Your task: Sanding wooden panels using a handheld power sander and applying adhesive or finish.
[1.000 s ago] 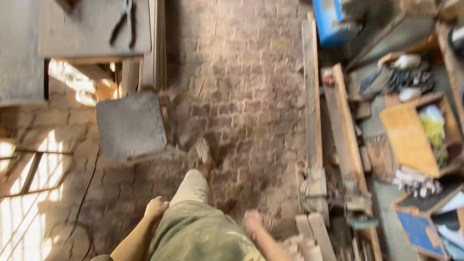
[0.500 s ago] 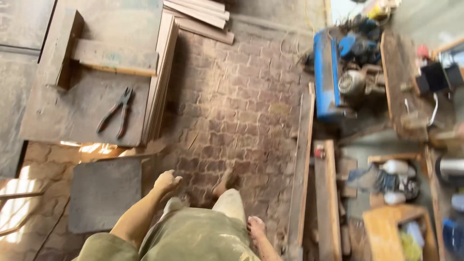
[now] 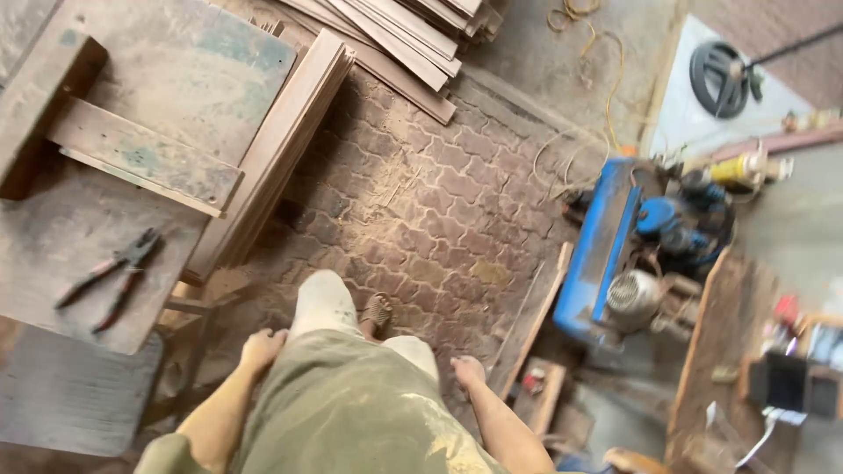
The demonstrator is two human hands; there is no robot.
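Both hands hang empty: the left hand (image 3: 262, 348) loosely curled beside the thigh, the right hand (image 3: 468, 372) slack, neither grip holding anything. Since half a second ago the view has swung forward; the pliers (image 3: 110, 279) on the dusty table (image 3: 53, 237) now lie left, near the left hand. A blue compressor (image 3: 606, 254) stands right; no labels are legible

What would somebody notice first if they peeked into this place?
Probably the big blue machine on the right, with its motor and yellowish hoses beside it, bright against the dusty paving stones. Next, the pliers lying on the worn wooden table at the left, and the stacked planks leaning along the table's edge. At the bottom, the person's left hand and right hand hang empty beside dusty trousers.
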